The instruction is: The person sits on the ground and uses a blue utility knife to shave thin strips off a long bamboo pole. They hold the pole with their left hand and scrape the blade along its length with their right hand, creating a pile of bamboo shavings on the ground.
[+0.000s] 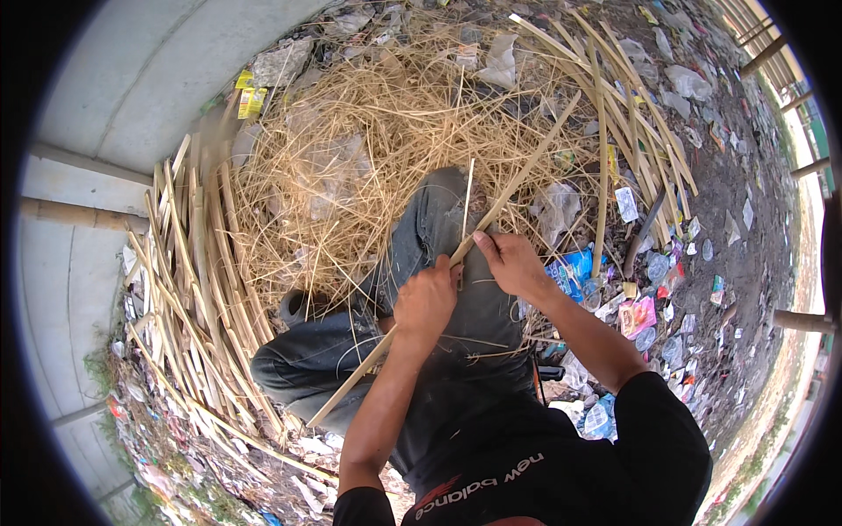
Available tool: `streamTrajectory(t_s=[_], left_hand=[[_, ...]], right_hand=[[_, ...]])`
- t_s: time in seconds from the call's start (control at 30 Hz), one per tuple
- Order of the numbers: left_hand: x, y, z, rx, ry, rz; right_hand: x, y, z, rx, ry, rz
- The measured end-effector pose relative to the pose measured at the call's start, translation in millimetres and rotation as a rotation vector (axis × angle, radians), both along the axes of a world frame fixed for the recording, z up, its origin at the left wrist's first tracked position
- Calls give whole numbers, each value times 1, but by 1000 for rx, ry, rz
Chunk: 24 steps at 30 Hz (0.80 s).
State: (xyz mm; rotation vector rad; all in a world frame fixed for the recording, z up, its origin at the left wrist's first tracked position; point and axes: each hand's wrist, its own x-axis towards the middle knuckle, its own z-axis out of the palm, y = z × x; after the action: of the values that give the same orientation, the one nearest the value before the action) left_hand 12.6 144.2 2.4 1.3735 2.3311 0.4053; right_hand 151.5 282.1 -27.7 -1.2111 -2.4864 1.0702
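Note:
A long, pale bamboo strip (pixel 531 164) lies slantwise across my lap, from beyond my knee at the upper right down to the lower left. My left hand (pixel 427 300) is closed around its middle, above my dark trousers. Just to the right, my right hand (pixel 511 265) grips the same strip, thumb on top and the other fingers largely hidden. A thin sliver (pixel 469 197) stands up beside the strip near both hands. Next to my left wrist a short brownish piece (pixel 386 324) shows; I cannot tell what it is.
Curly bamboo shavings (pixel 377 140) heap in front of my legs. Split strips (pixel 197 280) are stacked at left by a grey wall (pixel 114 96); more strips (pixel 631 131) lie far right. A curved dark piece (pixel 645 235) rests near them. Plastic litter (pixel 638 316) covers the ground.

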Motion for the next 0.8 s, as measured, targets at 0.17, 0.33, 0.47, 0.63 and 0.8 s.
streamTrajectory(t_s=[0.17,0.33,0.47,0.63,0.8], left_hand=[[-2,-3,0,15,-14,-3],[-1,1,-2,18,25,-37],[0,-4,-10,43,46,-34],[2,-1,-1,16,52,-40],[0,-1,-7,27,38,-14]], right_hand=[[3,40,8,-93,56,-178],[-3,3,8,-60,0,20],[-5,1,15,-78,68,76],[-3,9,3,-239,24,-8],[-1,7,19,-771,82,1]])
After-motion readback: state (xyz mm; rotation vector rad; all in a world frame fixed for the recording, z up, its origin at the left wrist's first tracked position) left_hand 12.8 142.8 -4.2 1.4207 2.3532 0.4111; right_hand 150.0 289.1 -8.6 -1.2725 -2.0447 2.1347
